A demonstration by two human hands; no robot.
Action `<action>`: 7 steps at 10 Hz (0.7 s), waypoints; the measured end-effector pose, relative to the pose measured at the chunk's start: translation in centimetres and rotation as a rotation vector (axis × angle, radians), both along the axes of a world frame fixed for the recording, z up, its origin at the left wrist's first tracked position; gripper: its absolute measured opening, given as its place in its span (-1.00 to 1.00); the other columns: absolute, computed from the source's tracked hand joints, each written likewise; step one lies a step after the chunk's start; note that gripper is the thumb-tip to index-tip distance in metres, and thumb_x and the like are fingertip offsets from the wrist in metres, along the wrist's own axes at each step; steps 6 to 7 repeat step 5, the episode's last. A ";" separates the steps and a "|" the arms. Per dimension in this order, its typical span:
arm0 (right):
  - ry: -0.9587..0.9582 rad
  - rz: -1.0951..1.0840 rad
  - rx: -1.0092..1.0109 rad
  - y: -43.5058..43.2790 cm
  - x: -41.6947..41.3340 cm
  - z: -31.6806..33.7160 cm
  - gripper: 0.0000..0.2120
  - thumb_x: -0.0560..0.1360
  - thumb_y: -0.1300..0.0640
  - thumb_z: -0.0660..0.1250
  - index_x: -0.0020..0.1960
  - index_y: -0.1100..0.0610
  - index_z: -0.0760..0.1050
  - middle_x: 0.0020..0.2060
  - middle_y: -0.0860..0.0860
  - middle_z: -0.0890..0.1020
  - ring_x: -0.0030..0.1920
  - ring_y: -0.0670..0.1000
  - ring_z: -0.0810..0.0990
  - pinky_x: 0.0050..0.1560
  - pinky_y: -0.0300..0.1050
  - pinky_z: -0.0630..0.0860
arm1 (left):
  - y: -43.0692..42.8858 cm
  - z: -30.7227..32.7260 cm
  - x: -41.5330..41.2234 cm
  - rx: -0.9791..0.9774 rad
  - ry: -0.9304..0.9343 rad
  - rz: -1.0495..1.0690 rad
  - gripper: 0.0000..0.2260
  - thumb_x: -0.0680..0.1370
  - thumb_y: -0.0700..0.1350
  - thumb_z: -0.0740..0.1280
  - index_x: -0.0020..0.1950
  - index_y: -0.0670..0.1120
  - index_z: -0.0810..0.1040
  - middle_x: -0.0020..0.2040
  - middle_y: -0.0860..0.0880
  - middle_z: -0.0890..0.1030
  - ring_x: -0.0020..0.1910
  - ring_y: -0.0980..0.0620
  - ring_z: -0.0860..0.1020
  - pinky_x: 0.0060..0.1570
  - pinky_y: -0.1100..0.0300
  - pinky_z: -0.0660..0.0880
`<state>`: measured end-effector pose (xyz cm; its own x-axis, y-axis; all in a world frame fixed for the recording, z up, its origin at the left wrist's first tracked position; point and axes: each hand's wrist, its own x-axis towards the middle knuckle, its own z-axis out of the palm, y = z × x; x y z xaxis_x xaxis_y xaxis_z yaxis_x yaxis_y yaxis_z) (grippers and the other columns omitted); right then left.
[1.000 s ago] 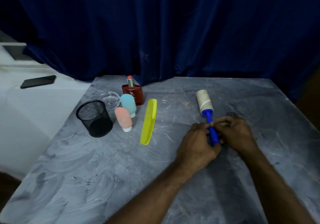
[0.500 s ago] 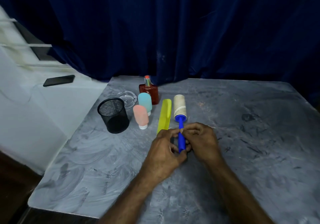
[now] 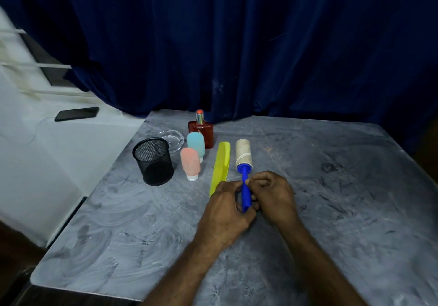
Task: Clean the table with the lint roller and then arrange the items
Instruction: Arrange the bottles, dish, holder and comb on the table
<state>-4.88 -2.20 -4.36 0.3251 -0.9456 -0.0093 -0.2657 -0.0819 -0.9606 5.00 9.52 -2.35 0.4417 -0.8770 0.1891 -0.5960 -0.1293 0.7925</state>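
Note:
The lint roller [image 3: 243, 155] has a beige sticky roll and a blue handle; it lies on the grey table [image 3: 355, 211], roll pointing away from me. My left hand [image 3: 225, 208] and my right hand [image 3: 272, 195] both pinch the blue handle from either side. Just left of the roller lies a yellow comb [image 3: 220, 163], its near end hidden under my left hand. Further left stand a pink bottle [image 3: 190, 162], a light blue bottle [image 3: 196, 143], a red perfume bottle [image 3: 201, 128], a glass ashtray [image 3: 174, 137] and a black mesh cup [image 3: 154, 161].
A dark blue curtain [image 3: 237, 45] hangs behind the table. Off the table's left edge is a white ledge with a black phone [image 3: 77, 113] on it. The table's near edge runs along the lower left.
Both hands have carried the lint roller from the middle of the table to the left, so that it now lies right beside the yellow comb. The view has shifted too.

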 end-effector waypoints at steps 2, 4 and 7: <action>-0.012 0.003 -0.005 0.4 -0.2 0.2 -0.89 0.46 0.03 0.51 -0.08 0.03 0.63 -0.33 -0.03 0.73 -0.50 0.00 0.66 -0.48 -0.13 0.57 | 0.3 -0.5 0.2 0.002 -0.035 0.018 -0.47 0.49 0.04 0.53 0.44 0.01 0.55 0.29 0.00 0.60 0.06 -0.03 0.68 0.12 0.12 0.60; -0.025 -0.010 -0.029 0.8 -0.7 0.4 -0.87 0.41 0.00 0.49 -0.09 0.00 0.62 -0.29 -0.02 0.73 -0.46 0.07 0.69 -0.45 0.07 0.66 | 0.8 -0.4 0.3 0.006 -0.081 0.035 -0.39 0.48 0.13 0.49 0.50 0.01 0.50 0.26 0.00 0.61 -0.05 0.04 0.65 0.00 0.22 0.52; -0.002 -0.031 -0.111 1.1 -1.5 1.3 -0.82 0.46 0.01 0.48 0.02 0.04 0.62 -0.17 0.02 0.72 -0.36 0.05 0.71 -0.32 0.14 0.70 | 1.5 0.1 0.3 -0.087 -0.109 0.047 -0.46 0.52 0.06 0.47 0.50 0.07 0.48 0.29 0.05 0.57 -0.11 0.15 0.61 -0.02 0.26 0.52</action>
